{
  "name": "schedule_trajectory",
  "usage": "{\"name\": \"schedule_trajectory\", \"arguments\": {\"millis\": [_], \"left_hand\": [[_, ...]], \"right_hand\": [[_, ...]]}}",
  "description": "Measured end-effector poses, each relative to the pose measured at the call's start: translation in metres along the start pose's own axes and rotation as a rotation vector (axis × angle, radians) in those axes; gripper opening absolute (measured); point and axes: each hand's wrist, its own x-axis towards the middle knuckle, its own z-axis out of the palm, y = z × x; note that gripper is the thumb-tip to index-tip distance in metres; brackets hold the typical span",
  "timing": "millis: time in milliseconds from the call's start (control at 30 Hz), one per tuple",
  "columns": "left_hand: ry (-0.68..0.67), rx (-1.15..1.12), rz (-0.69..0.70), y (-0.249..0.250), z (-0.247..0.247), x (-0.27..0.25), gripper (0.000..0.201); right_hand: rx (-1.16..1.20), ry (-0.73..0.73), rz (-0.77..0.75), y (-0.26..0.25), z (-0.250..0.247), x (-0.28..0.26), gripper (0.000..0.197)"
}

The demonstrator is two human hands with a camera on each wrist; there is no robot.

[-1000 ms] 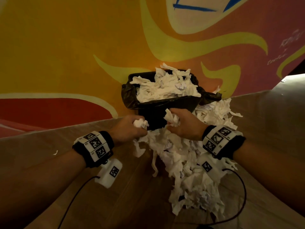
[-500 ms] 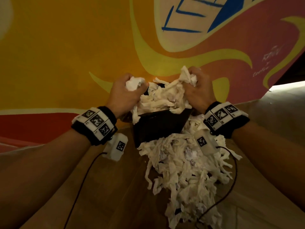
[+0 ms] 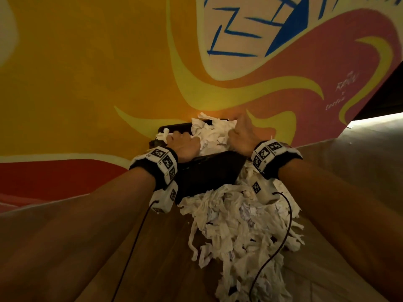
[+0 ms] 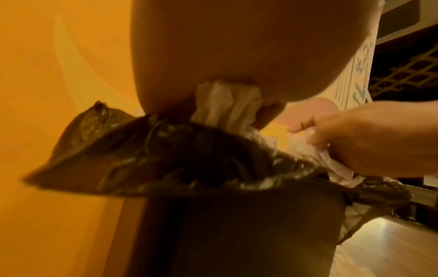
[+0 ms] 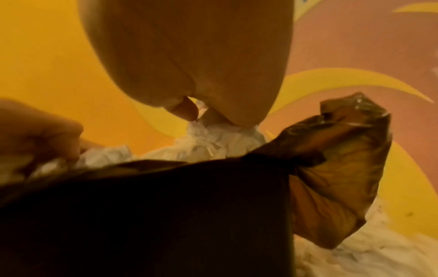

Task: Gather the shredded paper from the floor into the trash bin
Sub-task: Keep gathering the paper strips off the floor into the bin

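A black trash bin [image 3: 209, 173] with a black liner [image 4: 166, 153] stands against the painted wall, heaped with white shredded paper [image 3: 212, 134]. Both hands are on top of that heap. My left hand [image 3: 184, 143] grips a wad of paper [image 4: 227, 105] at the bin's left rim. My right hand [image 3: 242, 136] curls round paper [image 5: 213, 138] at the right rim, and its fingers [image 4: 308, 127] show in the left wrist view. A big pile of shredded paper [image 3: 239, 232] lies on the floor in front of and to the right of the bin.
The orange, yellow and pink painted wall [image 3: 87, 73] rises right behind the bin. The wooden floor [image 3: 152, 258] stretches toward me on the left of the pile. A wrist-camera cable [image 3: 281, 247] hangs over the floor pile. A liner corner [image 5: 336, 150] sticks out at the bin's right.
Both hands rose from the floor pile with handfuls of paper, reached the bin top, and now press down into the heap. The view moved closer to the wall.
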Motion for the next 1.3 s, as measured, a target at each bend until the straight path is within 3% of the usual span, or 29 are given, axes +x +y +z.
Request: {"name": "schedule_trajectory", "arguments": {"millis": [100,233,367,533,633,800,933,1067,1200,1300], "left_hand": [[-0.177,0.123,0.113,-0.001,-0.007,0.0,0.025],[-0.224,0.22,0.127,-0.004,-0.01,-0.004,0.012],[-0.124,0.227,0.148,-0.006,-0.011,-0.003,0.015],[0.099,0.115,0.203,-0.009,-0.01,-0.002,0.019],[0.195,0.245,0.203,-0.007,-0.009,-0.006,0.015],[0.002,0.143,0.027,0.014,-0.019,-0.007,0.029],[-0.131,0.071,0.044,0.029,-0.021,-0.006,0.04],[-0.164,0.103,0.038,0.025,-0.02,-0.004,0.047],[-0.197,0.138,0.065,0.026,-0.022,-0.006,0.026],[-0.209,0.163,0.079,0.035,-0.02,-0.012,0.03]], "right_hand": [[-0.055,-0.063,-0.1,0.004,0.005,-0.005,0.046],[-0.128,-0.155,-0.114,0.007,0.002,-0.008,0.041],[-0.405,-0.196,-0.106,0.011,-0.007,-0.005,0.031],[-0.57,-0.17,-0.143,0.019,-0.006,-0.006,0.032],[-0.533,-0.25,-0.145,0.014,-0.006,-0.008,0.036],[-0.388,-0.171,-0.176,-0.002,-0.012,-0.02,0.03],[-0.363,-0.154,-0.12,-0.009,-0.015,-0.027,0.026],[-0.348,-0.143,-0.085,-0.012,-0.017,-0.028,0.022],[-0.384,-0.167,-0.055,-0.021,-0.018,-0.026,0.02],[-0.453,-0.226,-0.047,-0.028,-0.021,-0.024,0.022]]}}
